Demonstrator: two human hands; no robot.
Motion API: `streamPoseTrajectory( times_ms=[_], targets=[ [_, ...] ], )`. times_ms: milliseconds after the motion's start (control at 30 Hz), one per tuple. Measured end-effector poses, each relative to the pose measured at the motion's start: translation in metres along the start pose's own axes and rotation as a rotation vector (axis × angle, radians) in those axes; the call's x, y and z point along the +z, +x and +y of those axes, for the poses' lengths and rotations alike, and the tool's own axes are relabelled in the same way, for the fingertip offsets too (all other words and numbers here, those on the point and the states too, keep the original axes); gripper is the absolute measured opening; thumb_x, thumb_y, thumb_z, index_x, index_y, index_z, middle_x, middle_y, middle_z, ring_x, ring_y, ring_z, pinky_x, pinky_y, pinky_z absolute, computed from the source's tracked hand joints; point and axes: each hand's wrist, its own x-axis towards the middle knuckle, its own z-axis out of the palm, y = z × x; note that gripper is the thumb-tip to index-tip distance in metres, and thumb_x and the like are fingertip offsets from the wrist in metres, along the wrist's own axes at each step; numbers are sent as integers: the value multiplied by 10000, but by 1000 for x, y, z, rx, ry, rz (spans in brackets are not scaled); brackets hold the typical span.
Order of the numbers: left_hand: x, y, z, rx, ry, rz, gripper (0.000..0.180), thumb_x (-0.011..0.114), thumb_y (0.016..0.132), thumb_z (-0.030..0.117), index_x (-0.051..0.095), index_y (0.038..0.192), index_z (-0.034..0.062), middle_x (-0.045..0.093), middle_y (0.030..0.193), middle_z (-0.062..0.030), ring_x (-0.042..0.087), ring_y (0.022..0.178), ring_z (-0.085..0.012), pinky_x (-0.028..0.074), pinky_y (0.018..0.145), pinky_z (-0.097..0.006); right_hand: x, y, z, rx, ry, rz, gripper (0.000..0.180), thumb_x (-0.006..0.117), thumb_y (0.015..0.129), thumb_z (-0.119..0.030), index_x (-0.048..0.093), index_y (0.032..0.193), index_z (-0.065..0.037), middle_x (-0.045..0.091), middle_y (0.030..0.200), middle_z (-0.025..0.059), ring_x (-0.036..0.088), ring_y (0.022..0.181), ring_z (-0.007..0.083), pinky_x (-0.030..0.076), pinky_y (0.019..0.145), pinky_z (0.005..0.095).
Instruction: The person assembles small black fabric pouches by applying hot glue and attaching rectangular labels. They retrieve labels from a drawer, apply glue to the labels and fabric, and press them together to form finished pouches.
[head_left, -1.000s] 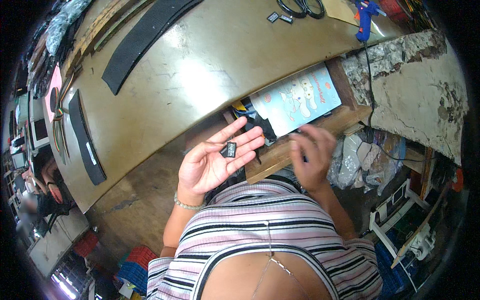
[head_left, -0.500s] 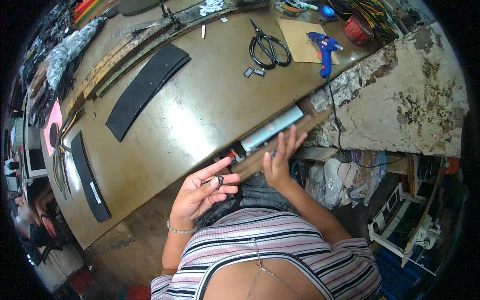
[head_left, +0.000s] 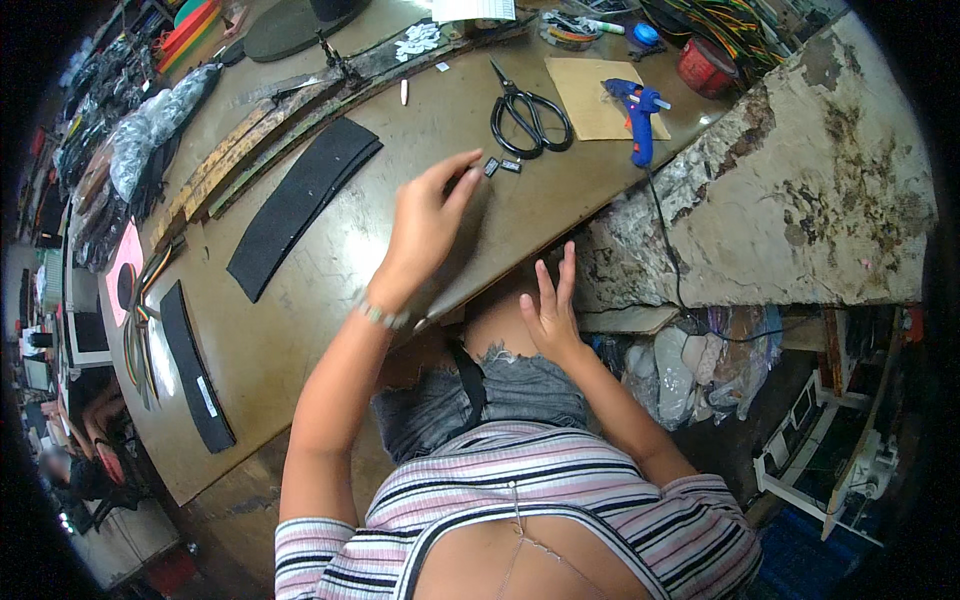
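My left hand is over the table, back upward, its thumb and forefinger stretched toward two small black labels with pale markings. The forefinger and thumb tips are beside the nearer label; the other fingers curl out of sight, so whatever they hold is hidden. My right hand is open at the table's front edge, fingers upright and apart, with nothing in it. Just beyond the labels lie black-handled scissors. Further right, a blue glue gun rests on a tan sheet.
Two curved black strips lie left of my left hand. Behind them runs a worn metal rail. The glue gun's cord hangs across a stained slab. Plastic-wrapped bundles sit below. A red tub stands far right.
My left hand has moved up from my lap, where it held a small black piece, to the labels. The drawer under the table, open before with a light-blue roll inside, is now closed.
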Motion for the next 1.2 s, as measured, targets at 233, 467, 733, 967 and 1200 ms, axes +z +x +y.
streamPoseTrajectory(
  times_ms=[233, 467, 733, 967, 1200],
  targets=[
    [-31, -15, -21, -124, -287, 173, 414, 490, 1038, 233, 531, 1381, 5, 528, 1432, -160, 454, 1362, -242, 321, 1132, -338, -40, 16, -39, 18, -151, 159, 284, 582, 903, -50, 654, 1178, -33, 444, 1429, 227, 366, 1370, 450, 306, 1124, 560],
    [-112, -165, -37, -361, -72, 522, 350, 499, 1023, 157, 584, 1316, -14, 499, 1453, -180, 408, 1401, -258, 308, 1147, -371, -27, 157, -46, -212, -305, -86, 594, 508, 1000, -360, 379, 1484, -41, 290, 1570, 205, 234, 1451, 439, 198, 1184, 532],
    [-138, -217, -53, -349, 444, 545, 289, 538, 991, 130, 640, 1228, -1, 515, 1429, -208, 392, 1408, -363, 326, 1139, -427, -12, 186, -45, -130, -586, -495, 828, 320, 1003, -588, 218, 1524, 48, 208, 1608, 199, 161, 1507, 300, 61, 1227, 440],
    [-132, -206, -42, -198, 454, 406, 257, 612, 903, 92, 671, 1141, 17, 516, 1390, -235, 428, 1356, -418, 322, 1142, -493, -14, 188, -51, -180, -674, -534, 709, 387, 1020, -435, 213, 1537, 19, 207, 1615, 175, 158, 1509, 296, 60, 1226, 451],
    [-216, -260, -60, -673, 863, 790, 497, 653, 907, 276, 566, 1327, 25, 435, 1464, -250, 319, 1416, -432, 241, 1160, -534, -16, 188, -45, -207, -715, -534, 640, 372, 1035, -373, 222, 1548, -22, 226, 1617, 135, 167, 1507, 278, 53, 1228, 447]
  ],
)
